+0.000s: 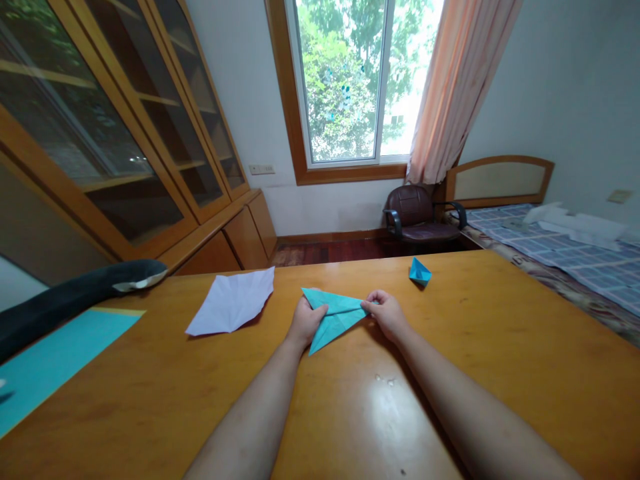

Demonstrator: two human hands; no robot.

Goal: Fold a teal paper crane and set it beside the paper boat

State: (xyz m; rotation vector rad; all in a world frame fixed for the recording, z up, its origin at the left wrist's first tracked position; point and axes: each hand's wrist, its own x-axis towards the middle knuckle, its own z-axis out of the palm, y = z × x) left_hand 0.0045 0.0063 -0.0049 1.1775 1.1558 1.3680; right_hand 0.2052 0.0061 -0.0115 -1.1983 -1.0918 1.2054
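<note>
Over the table, left hand and right hand pinch tight on turquoise paper, folded pointed, seemingly unfinished!

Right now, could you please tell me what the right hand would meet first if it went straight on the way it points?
Most likely the folded turquoise paper, whose right tip the right hand pinches; the left hand seems next, though depth is unclear.

Head-worn view; forward, down over table
</note>
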